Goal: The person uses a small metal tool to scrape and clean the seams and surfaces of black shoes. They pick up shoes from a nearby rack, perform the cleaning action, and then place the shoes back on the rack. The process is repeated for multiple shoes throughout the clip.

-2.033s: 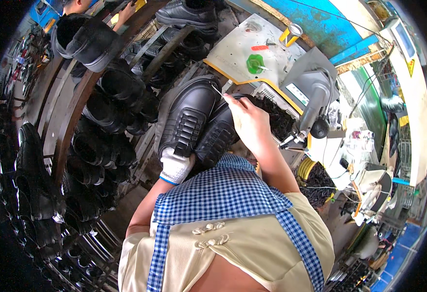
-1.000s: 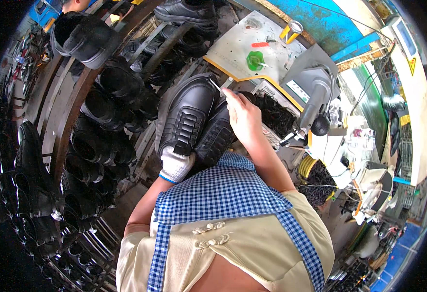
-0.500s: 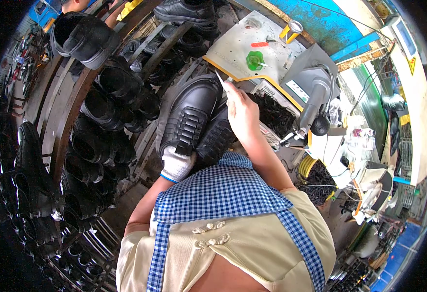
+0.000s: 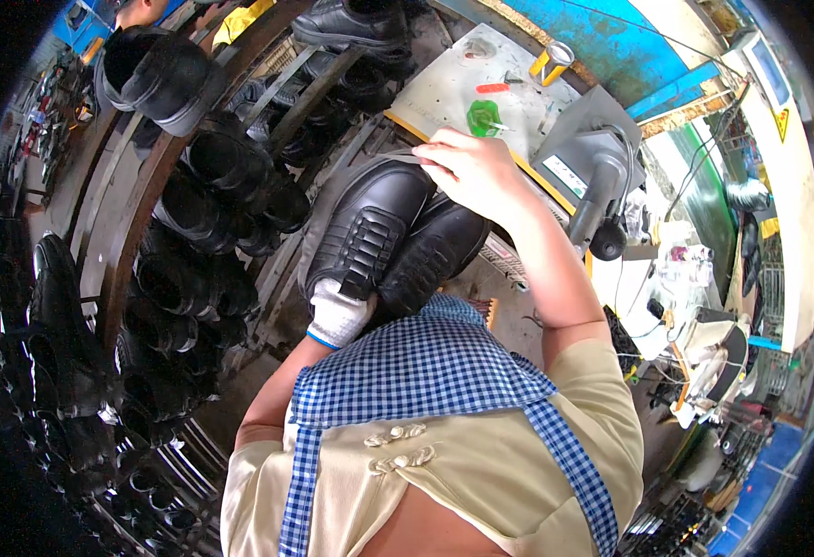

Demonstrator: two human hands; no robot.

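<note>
A black lace-up shoe [image 4: 366,227] lies toe away from me, above my apron. My left hand [image 4: 340,311], in a white knit glove with a blue cuff, grips it at the heel end, fingers partly inside the opening. Along its toe and left side runs a thin grey strip [image 4: 356,172] at the sole edge. My bare right hand [image 4: 472,172] is closed at the toe, thumb and fingertips pinching where that strip ends; any tool there is hidden. Against the held shoe's right side rests a second black shoe [image 4: 435,255].
Racks [image 4: 138,223] to the left carry many black shoes. Ahead stands a white-topped table [image 4: 444,88] with a green piece [image 4: 484,118], a red strip [image 4: 492,88] and a yellow-and-white roll [image 4: 553,62]. A grey machine arm [image 4: 602,190] rises at its right. Far off, another person is partly visible.
My right hand has moved in over the shoe's toe, and the thin pale pointed thing at its fingers no longer shows. My forearm now covers the crate of black scraps. The shoe shifts slightly right.
</note>
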